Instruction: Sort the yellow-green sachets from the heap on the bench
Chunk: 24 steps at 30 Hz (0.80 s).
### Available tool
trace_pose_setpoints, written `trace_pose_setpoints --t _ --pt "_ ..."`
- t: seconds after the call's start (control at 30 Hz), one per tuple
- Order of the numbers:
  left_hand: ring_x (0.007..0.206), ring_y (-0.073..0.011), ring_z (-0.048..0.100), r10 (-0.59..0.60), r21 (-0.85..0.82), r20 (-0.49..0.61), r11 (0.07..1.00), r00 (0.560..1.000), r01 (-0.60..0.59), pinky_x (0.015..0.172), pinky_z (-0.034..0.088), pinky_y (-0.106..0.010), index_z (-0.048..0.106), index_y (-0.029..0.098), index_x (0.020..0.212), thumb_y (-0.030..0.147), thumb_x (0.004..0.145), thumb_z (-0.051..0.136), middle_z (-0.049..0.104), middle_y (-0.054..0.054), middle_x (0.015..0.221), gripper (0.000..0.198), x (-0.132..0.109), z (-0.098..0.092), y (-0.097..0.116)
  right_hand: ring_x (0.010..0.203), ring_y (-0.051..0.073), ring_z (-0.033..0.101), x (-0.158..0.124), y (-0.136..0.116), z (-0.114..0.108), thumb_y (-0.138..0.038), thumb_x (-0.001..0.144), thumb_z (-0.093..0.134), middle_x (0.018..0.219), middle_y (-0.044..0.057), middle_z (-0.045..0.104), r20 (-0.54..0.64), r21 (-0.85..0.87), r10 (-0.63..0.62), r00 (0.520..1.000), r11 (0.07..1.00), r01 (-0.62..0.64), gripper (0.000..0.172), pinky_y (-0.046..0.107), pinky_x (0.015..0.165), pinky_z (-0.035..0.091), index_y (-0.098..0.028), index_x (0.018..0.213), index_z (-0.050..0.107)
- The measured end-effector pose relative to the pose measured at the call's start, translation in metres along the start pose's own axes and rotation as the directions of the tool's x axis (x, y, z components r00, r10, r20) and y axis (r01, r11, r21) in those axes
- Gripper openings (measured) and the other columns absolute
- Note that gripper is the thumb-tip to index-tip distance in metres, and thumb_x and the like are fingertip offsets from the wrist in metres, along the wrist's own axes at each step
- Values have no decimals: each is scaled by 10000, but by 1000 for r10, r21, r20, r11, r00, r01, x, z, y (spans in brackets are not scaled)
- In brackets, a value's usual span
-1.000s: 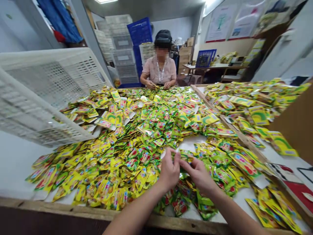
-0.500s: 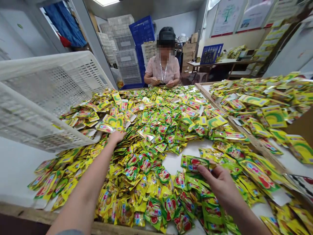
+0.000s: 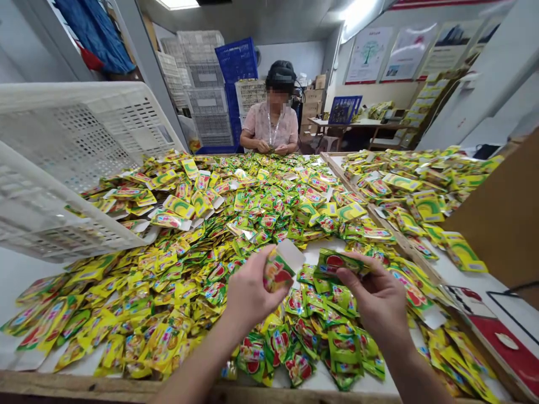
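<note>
A big heap of small yellow and green sachets (image 3: 236, 224) covers the white table (image 3: 17, 269) in front of me. My left hand (image 3: 248, 292) is closed on one green and red sachet (image 3: 278, 270), held up near the middle. My right hand (image 3: 379, 300) is closed on a small stack of green sachets (image 3: 337, 262), just to the right of the left hand. The two hands are close together above a pile of green sachets (image 3: 320, 336) at the table's near edge.
A white perforated crate (image 3: 71, 163) lies tilted at the left. A person (image 3: 273, 120) sits at the far end handling sachets. A second sachet-covered table (image 3: 421, 191) stands on the right beside a brown board (image 3: 501, 219). Stacked crates (image 3: 210, 90) fill the back.
My left hand has come back from a reach toward the crate and now holds a sachet near my right hand. The right hand has kept its stack and lifted slightly.
</note>
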<state>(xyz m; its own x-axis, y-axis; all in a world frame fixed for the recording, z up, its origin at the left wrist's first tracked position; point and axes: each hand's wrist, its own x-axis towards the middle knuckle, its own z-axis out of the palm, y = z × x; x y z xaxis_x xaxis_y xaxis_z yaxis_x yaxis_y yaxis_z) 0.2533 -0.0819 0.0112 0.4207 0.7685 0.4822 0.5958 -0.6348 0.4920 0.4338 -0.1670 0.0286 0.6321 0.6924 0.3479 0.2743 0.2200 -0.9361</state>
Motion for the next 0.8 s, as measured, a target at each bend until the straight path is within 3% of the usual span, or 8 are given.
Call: trace_pose_setpoints --t 0.07,0.17,0.27,0.37,0.43,0.53,0.7,0.8 --pt "879 -225 644 53 -12 -65 998 996 -53 711 496 -294 448 226 1221 467 723 634 657 -72 1041 584 -14 13 9 648 167 654 -5 -15 5 -344 702 732 782 53 711 54 -41 -188 981 981 191 249 270 579 539 -205 904 687" --pt "828 -215 655 139 38 -187 990 972 -135 680 496 -285 427 201 1204 460 762 607 665 -82 982 543 -22 23 8 746 171 662 -6 -28 10 -254 750 696 836 43 711 263 -155 -356 897 902 404 158 271 653 536 -217 903 685" --pt "740 -198 655 227 93 -279 973 933 -209 624 492 -280 437 189 1159 441 801 567 669 -64 891 457 -23 26 0 742 166 663 2 -33 11 -240 771 671 839 33 718 544 -214 -260 798 876 431 151 271 653 528 -217 919 687" --pt "669 -188 645 322 125 -304 947 897 -297 575 484 -276 459 183 1113 430 812 549 660 -43 799 400 -24 29 -5 774 172 666 7 -31 13 -213 749 672 867 29 724 658 -242 -120 743 901 360 182 297 713 526 -218 930 682" --pt "657 -184 644 348 118 -295 937 890 -328 571 486 -273 458 177 1115 414 809 557 658 -42 790 399 -25 30 -6 797 181 665 7 -27 18 -208 707 698 871 33 717 632 -235 -63 772 934 268 229 304 717 524 -210 933 658" --pt "712 -190 655 277 49 -289 960 916 -275 599 504 -273 448 167 1134 394 798 578 661 -57 850 427 -27 29 -4 763 181 652 3 -22 26 -279 697 716 832 41 691 548 -183 -43 836 968 169 221 296 668 521 -195 882 629" --pt "764 -205 662 215 -2 -312 974 925 -227 624 516 -287 446 173 1135 389 775 606 662 -67 902 450 -30 24 -1 759 200 629 -5 -20 35 -370 723 715 779 32 675 357 -283 -277 892 878 386 214 347 703 481 -215 858 650" --pt "763 -206 663 217 -20 -325 971 920 -237 624 517 -286 437 175 1141 377 762 612 663 -71 910 463 -32 20 -1 933 278 628 -13 -16 39 -392 696 747 705 19 680 236 -370 -489 839 754 543 228 439 830 413 -234 821 638"
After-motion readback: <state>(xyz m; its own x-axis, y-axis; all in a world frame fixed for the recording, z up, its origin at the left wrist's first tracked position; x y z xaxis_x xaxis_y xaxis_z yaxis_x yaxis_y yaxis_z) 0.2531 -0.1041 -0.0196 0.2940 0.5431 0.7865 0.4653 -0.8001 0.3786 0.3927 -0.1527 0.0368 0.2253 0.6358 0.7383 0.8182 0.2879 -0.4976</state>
